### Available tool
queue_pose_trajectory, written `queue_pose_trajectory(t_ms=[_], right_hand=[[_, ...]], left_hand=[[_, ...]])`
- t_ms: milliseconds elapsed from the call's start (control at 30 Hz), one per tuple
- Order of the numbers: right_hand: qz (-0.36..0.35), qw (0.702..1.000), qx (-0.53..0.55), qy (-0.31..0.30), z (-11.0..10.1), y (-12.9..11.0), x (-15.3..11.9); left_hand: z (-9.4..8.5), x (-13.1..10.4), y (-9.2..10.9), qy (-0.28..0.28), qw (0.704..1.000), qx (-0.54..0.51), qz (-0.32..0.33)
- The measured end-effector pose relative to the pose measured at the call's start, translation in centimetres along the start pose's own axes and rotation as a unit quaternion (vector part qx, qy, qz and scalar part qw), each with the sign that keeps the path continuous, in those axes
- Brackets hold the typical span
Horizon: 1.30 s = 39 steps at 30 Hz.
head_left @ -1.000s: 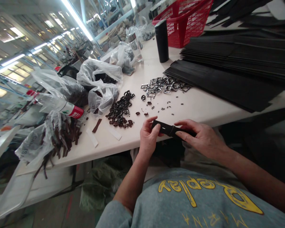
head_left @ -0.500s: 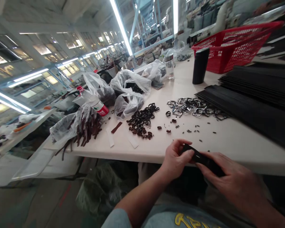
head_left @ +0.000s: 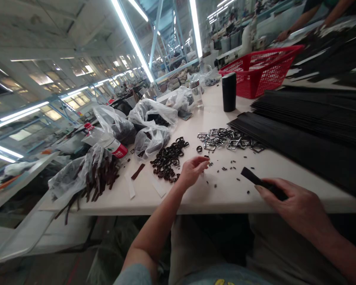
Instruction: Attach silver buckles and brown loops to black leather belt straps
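Note:
My right hand (head_left: 293,202) is closed around a black strap (head_left: 250,176), possibly leather, whose flat end points up and left above the table's front edge. Over the table, my left hand (head_left: 194,171) has its thumb and fingertips drawn close together beside a small dark loop (head_left: 207,156). Whatever lies between those fingertips is too small to make out. Left of that hand is a pile of black and brown strap loops (head_left: 169,158). Beyond it lies a heap of silver metal buckle frames (head_left: 234,138). Several tiny dark pieces (head_left: 224,169) are scattered between the hands.
Long black strips (head_left: 308,134) are stacked at the right. A black cup (head_left: 229,93) and a red basket (head_left: 255,75) stand behind. Plastic bags (head_left: 151,114), a bottle (head_left: 118,148) and brown strips (head_left: 102,178) lie left. A co-worker's hand (head_left: 282,36) shows far right.
My left hand has let go of the black strap and moved left and forward to the small loops. My right hand keeps the strap. The camera view has shifted.

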State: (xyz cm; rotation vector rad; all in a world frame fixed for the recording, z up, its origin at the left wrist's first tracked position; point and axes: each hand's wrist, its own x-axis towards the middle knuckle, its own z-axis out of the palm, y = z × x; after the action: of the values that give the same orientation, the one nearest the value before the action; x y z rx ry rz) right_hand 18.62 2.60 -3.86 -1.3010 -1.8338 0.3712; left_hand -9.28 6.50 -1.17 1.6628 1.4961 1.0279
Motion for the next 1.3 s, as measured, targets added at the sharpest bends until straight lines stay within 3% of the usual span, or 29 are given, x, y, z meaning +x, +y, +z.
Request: queue_pose_trajectory(t_ms=[167, 300, 433, 567, 633, 733, 867, 1033, 1133, 1300], right_hand=[[0.015, 1.0, 0.009, 0.01, 0.3, 0.4, 1.3], [0.011, 1.0, 0.002, 0.006, 0.4, 0.3, 0.9], [0.012, 1.0, -0.004, -0.003, 0.4, 0.1, 0.6], [0.011, 1.0, -0.007, -0.001, 0.4, -0.2, 0.5], [0.011, 1.0, -0.004, -0.001, 0.4, -0.2, 0.5], [0.019, 1.0, 0.007, -0.003, 0.5, -0.2, 0.4], [0.052, 0.998, 0.031, -0.013, 0.2, -0.3, 0.7], [0.104, 0.991, 0.08, -0.041, -0.4, -0.3, 1.2], [0.118, 0.987, 0.093, -0.054, -0.5, -0.2, 1.3], [0.132, 0.984, 0.101, -0.057, -0.6, -0.3, 1.3]], left_hand=[[0.2, 5.3, -0.7, -0.004, 0.983, 0.176, 0.055], [1.5, 7.0, -0.1, -0.027, 0.962, 0.258, 0.087], [2.9, 5.9, 0.8, -0.06, 0.942, 0.31, 0.114], [4.1, 2.2, 1.8, -0.106, 0.912, 0.354, 0.178], [4.3, 0.3, 2.1, -0.12, 0.911, 0.347, 0.188], [3.8, -1.2, 2.6, -0.137, 0.926, 0.305, 0.175], [2.7, 0.5, 3.2, -0.157, 0.938, 0.269, 0.151], [2.7, 5.0, 4.8, -0.277, 0.892, 0.324, 0.148], [3.0, 6.5, 5.6, -0.334, 0.868, 0.345, 0.131], [2.8, 6.1, 5.5, -0.322, 0.878, 0.349, 0.064]])
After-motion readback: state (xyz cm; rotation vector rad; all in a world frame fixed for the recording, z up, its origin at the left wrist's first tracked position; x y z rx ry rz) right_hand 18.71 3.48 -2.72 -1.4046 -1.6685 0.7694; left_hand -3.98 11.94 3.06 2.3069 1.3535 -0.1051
